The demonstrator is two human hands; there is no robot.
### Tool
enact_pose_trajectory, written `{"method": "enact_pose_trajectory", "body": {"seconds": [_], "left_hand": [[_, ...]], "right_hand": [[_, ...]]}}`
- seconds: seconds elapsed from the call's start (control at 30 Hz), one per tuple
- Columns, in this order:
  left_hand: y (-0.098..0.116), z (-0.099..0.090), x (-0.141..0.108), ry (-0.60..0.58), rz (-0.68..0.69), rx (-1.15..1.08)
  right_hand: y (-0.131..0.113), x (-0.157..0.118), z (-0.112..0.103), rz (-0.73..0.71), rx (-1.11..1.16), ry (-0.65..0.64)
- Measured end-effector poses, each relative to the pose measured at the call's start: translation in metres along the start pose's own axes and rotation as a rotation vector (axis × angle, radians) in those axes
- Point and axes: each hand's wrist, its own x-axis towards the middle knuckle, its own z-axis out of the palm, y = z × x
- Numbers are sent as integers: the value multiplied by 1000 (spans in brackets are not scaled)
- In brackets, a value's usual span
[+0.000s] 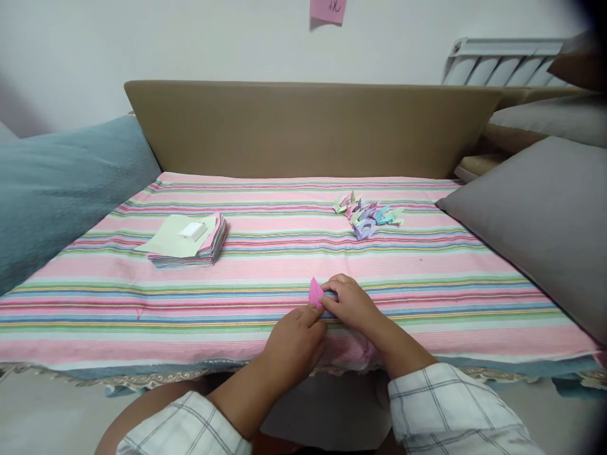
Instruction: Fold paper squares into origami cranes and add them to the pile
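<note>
I've got 2 bare hands on the head cam, meeting approx. mid-frame, low on the striped cloth (265,272). Pink folded paper (315,292) is btw. them, at the near part of the cloth, pointed end up/away from the person. R hand (349,302): thumb + index narrow, tips on the paper's R edge, holding it. L hand (296,338): fingers bunched close, tips touching the paper's lower end; can't tell from my end if they pinch or just press. Both wrists come out of white checked sleeves (184,426). Farther back & R of the hands I see a cluster of small folded paper pcs (364,229), mixed colors incl. purple, green, blue, pink; too bunched for me to count. Over L, well apart from the hands: paper stack (213,248), pale green sheet (161,237) on top at an angle, w/ 1 small white box (193,231) lying on it. Blue-teal cushion (61,183) at far L, gray cushion (545,215) at R, brown backrest (308,129) behind; 1 pink note (327,9) on the wall, radiator (515,60) upper R.
</note>
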Motion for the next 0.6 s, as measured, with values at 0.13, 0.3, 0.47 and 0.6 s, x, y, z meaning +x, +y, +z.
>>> {"method": "enact_pose_trajectory", "body": {"seconds": [0.13, 0.3, 0.47, 0.6], "left_hand": [[-10, -3, 4, 134, -71, -313], [-21, -1, 14, 518, -523, -870], [-20, -8, 20, 331, -629, -1612], [-16, -14, 18, 287, -708, -1794]], "right_hand": [[-3, -3, 6, 77, 295, 1], [-11, -7, 11, 132, 716, 23], [-20, -11, 7, 80, 999, -9], [-24, -14, 2, 59, 1102, -18]]}}
